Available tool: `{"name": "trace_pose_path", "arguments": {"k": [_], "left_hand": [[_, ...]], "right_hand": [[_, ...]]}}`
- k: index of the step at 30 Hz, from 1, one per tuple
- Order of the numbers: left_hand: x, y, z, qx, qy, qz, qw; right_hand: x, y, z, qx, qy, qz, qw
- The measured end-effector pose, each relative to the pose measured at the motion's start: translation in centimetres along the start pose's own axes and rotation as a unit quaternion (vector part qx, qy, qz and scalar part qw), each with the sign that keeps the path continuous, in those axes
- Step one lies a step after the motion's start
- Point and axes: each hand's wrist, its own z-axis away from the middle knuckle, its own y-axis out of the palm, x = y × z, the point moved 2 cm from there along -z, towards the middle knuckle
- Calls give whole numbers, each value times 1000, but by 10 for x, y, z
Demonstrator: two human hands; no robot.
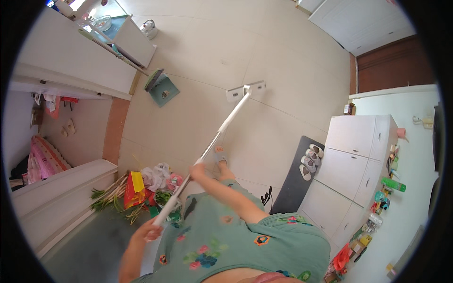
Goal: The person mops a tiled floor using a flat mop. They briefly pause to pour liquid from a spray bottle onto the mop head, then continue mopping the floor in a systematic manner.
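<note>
A flat mop (233,112) with a white and metal telescopic handle runs slantwise over the tiled floor. My left hand (151,230) is closed round the handle's lower end, at the lower left of the view. Higher up, my right hand (197,171) grips the same handle near its metal section. The mop's pale, flat head (246,91) lies on the floor tiles ahead of my slippered foot (220,154). Whether a cloth is fixed beneath the head cannot be told.
A broom (154,79) and a teal dustpan (165,91) stand to the left. Green onions (109,189) and plastic bags (155,177) lie at the lower left. Shoes (308,164) rest on a dark mat (291,187) beside white cabinets (350,141). A kettle (149,29) is farther off.
</note>
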Motion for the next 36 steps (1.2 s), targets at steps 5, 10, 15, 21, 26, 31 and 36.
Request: {"name": "trace_pose_path", "arguments": {"k": [5, 10, 15, 21, 26, 31, 36], "left_hand": [[-13, -30, 84, 3, -89, -9, 996], [-42, 2, 61, -21, -99, -72, 992], [-41, 51, 48, -4, -64, -97, 993], [-14, 54, 19, 46, 7, -23, 999], [4, 48, -59, 26, 139, -116, 983], [-22, 103, -139, 154, 89, 229, 957], [-75, 186, -217, 289, 75, 332, 894]], "right_hand": [[-104, 83, 19, 201, 238, -253, 916], [-90, 43, 20, 187, 232, -319, 900], [-47, -3, 30, 40, 150, -224, 962], [-42, 5, -45, -60, 67, -38, 995], [44, -36, -71, -41, -75, 82, 993], [137, -65, -138, -9, -143, 180, 973], [246, -109, -191, -23, -230, 313, 921]]}}
